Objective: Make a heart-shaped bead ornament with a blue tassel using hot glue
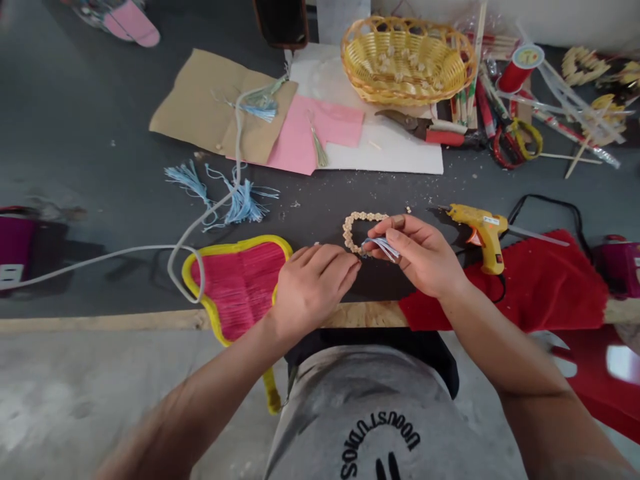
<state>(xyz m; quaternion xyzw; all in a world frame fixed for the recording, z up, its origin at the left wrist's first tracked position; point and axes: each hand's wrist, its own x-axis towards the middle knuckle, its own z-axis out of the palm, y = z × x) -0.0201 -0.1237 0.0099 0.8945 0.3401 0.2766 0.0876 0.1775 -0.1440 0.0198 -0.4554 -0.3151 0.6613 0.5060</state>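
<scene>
My right hand (425, 257) pinches a pale blue tassel (384, 248) between thumb and fingers, its strands hanging out toward the palm. A loop of beige beads (350, 230), like a bracelet, sits right beside the tassel and reaches behind my right fingertips. My left hand (317, 280) is closed at the loop's lower left, fingers curled together with the back of the hand upward. Whatever it grips is hidden. Under my left wrist lies a pink fan-shaped piece with a yellow rim (287, 248).
Blue tassels (243, 203) lie to the left, crossed by a grey cable (185, 237). Behind are pink paper (345, 123), pliers (445, 137) and a wicker basket (360, 83) with small pieces. A yellow glue gun (477, 223), red cloth (545, 287), scissors (505, 160) and thread spool (515, 75) are right.
</scene>
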